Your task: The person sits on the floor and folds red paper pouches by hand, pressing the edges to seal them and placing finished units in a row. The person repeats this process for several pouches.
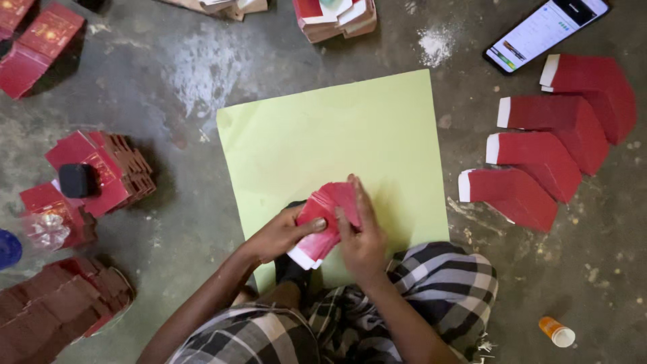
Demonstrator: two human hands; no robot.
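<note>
From the head view, both hands meet over the lower part of a pale green sheet [337,135] that lies flat on the concrete floor [168,67]. Between them is a fanned stack of red cards [325,219] (red faces, white lower edges), held above the sheet's near edge and just in front of the person's checked cloth [438,276]. The left hand [280,236] grips the stack from the left side, thumb laid across the top card and fingers curled beneath. The right hand [362,236] closes on it from the right, fingers spread flat over the upper cards. So the stack sits pinched between the two hands, touching both.

To the right, well apart from the hands, four overlapping rows of red cards [539,155] lie on the floor, each showing a white strip at its left end. A phone [546,30] with a lit screen rests beyond them. Near the right knee lies a small orange bottle [556,331]. On the left, piles of red boxes [101,172] stand on the floor, a small black object [76,180] on one of them.
</note>
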